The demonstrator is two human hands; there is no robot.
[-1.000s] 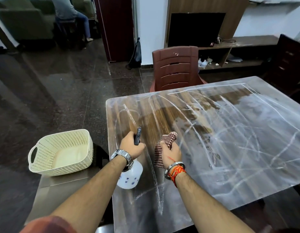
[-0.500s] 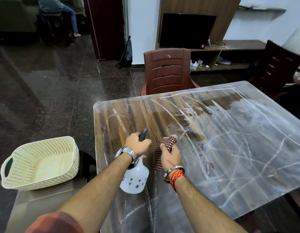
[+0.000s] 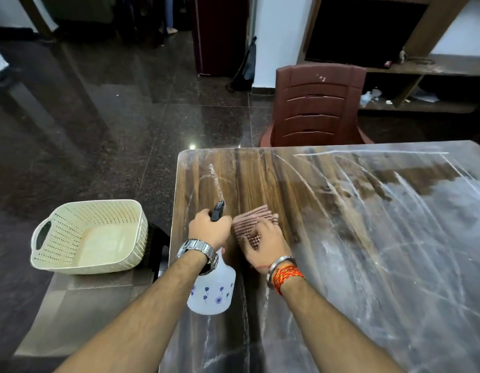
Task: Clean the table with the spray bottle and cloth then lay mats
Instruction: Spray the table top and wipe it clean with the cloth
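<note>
My left hand (image 3: 209, 229) grips the black trigger head of a white spray bottle (image 3: 212, 292) with small blue flowers, held over the near left part of the wooden table (image 3: 368, 238). A thin stream of spray runs from the nozzle toward the table's far left corner. My right hand (image 3: 264, 244) presses a checked red-and-white cloth (image 3: 253, 218) flat on the tabletop, right beside the bottle. White chalky streaks cover most of the tabletop.
A cream perforated basket (image 3: 90, 236) sits on a low surface with a grey mat (image 3: 80, 300) left of the table. A brown plastic chair (image 3: 318, 103) stands at the far edge. A TV unit with shelves is behind it. Dark polished floor lies to the left.
The view has swung left and closer to the table. My right hand has lowered the cloth flat onto the tabletop. Spray now comes out of the bottle's nozzle.
</note>
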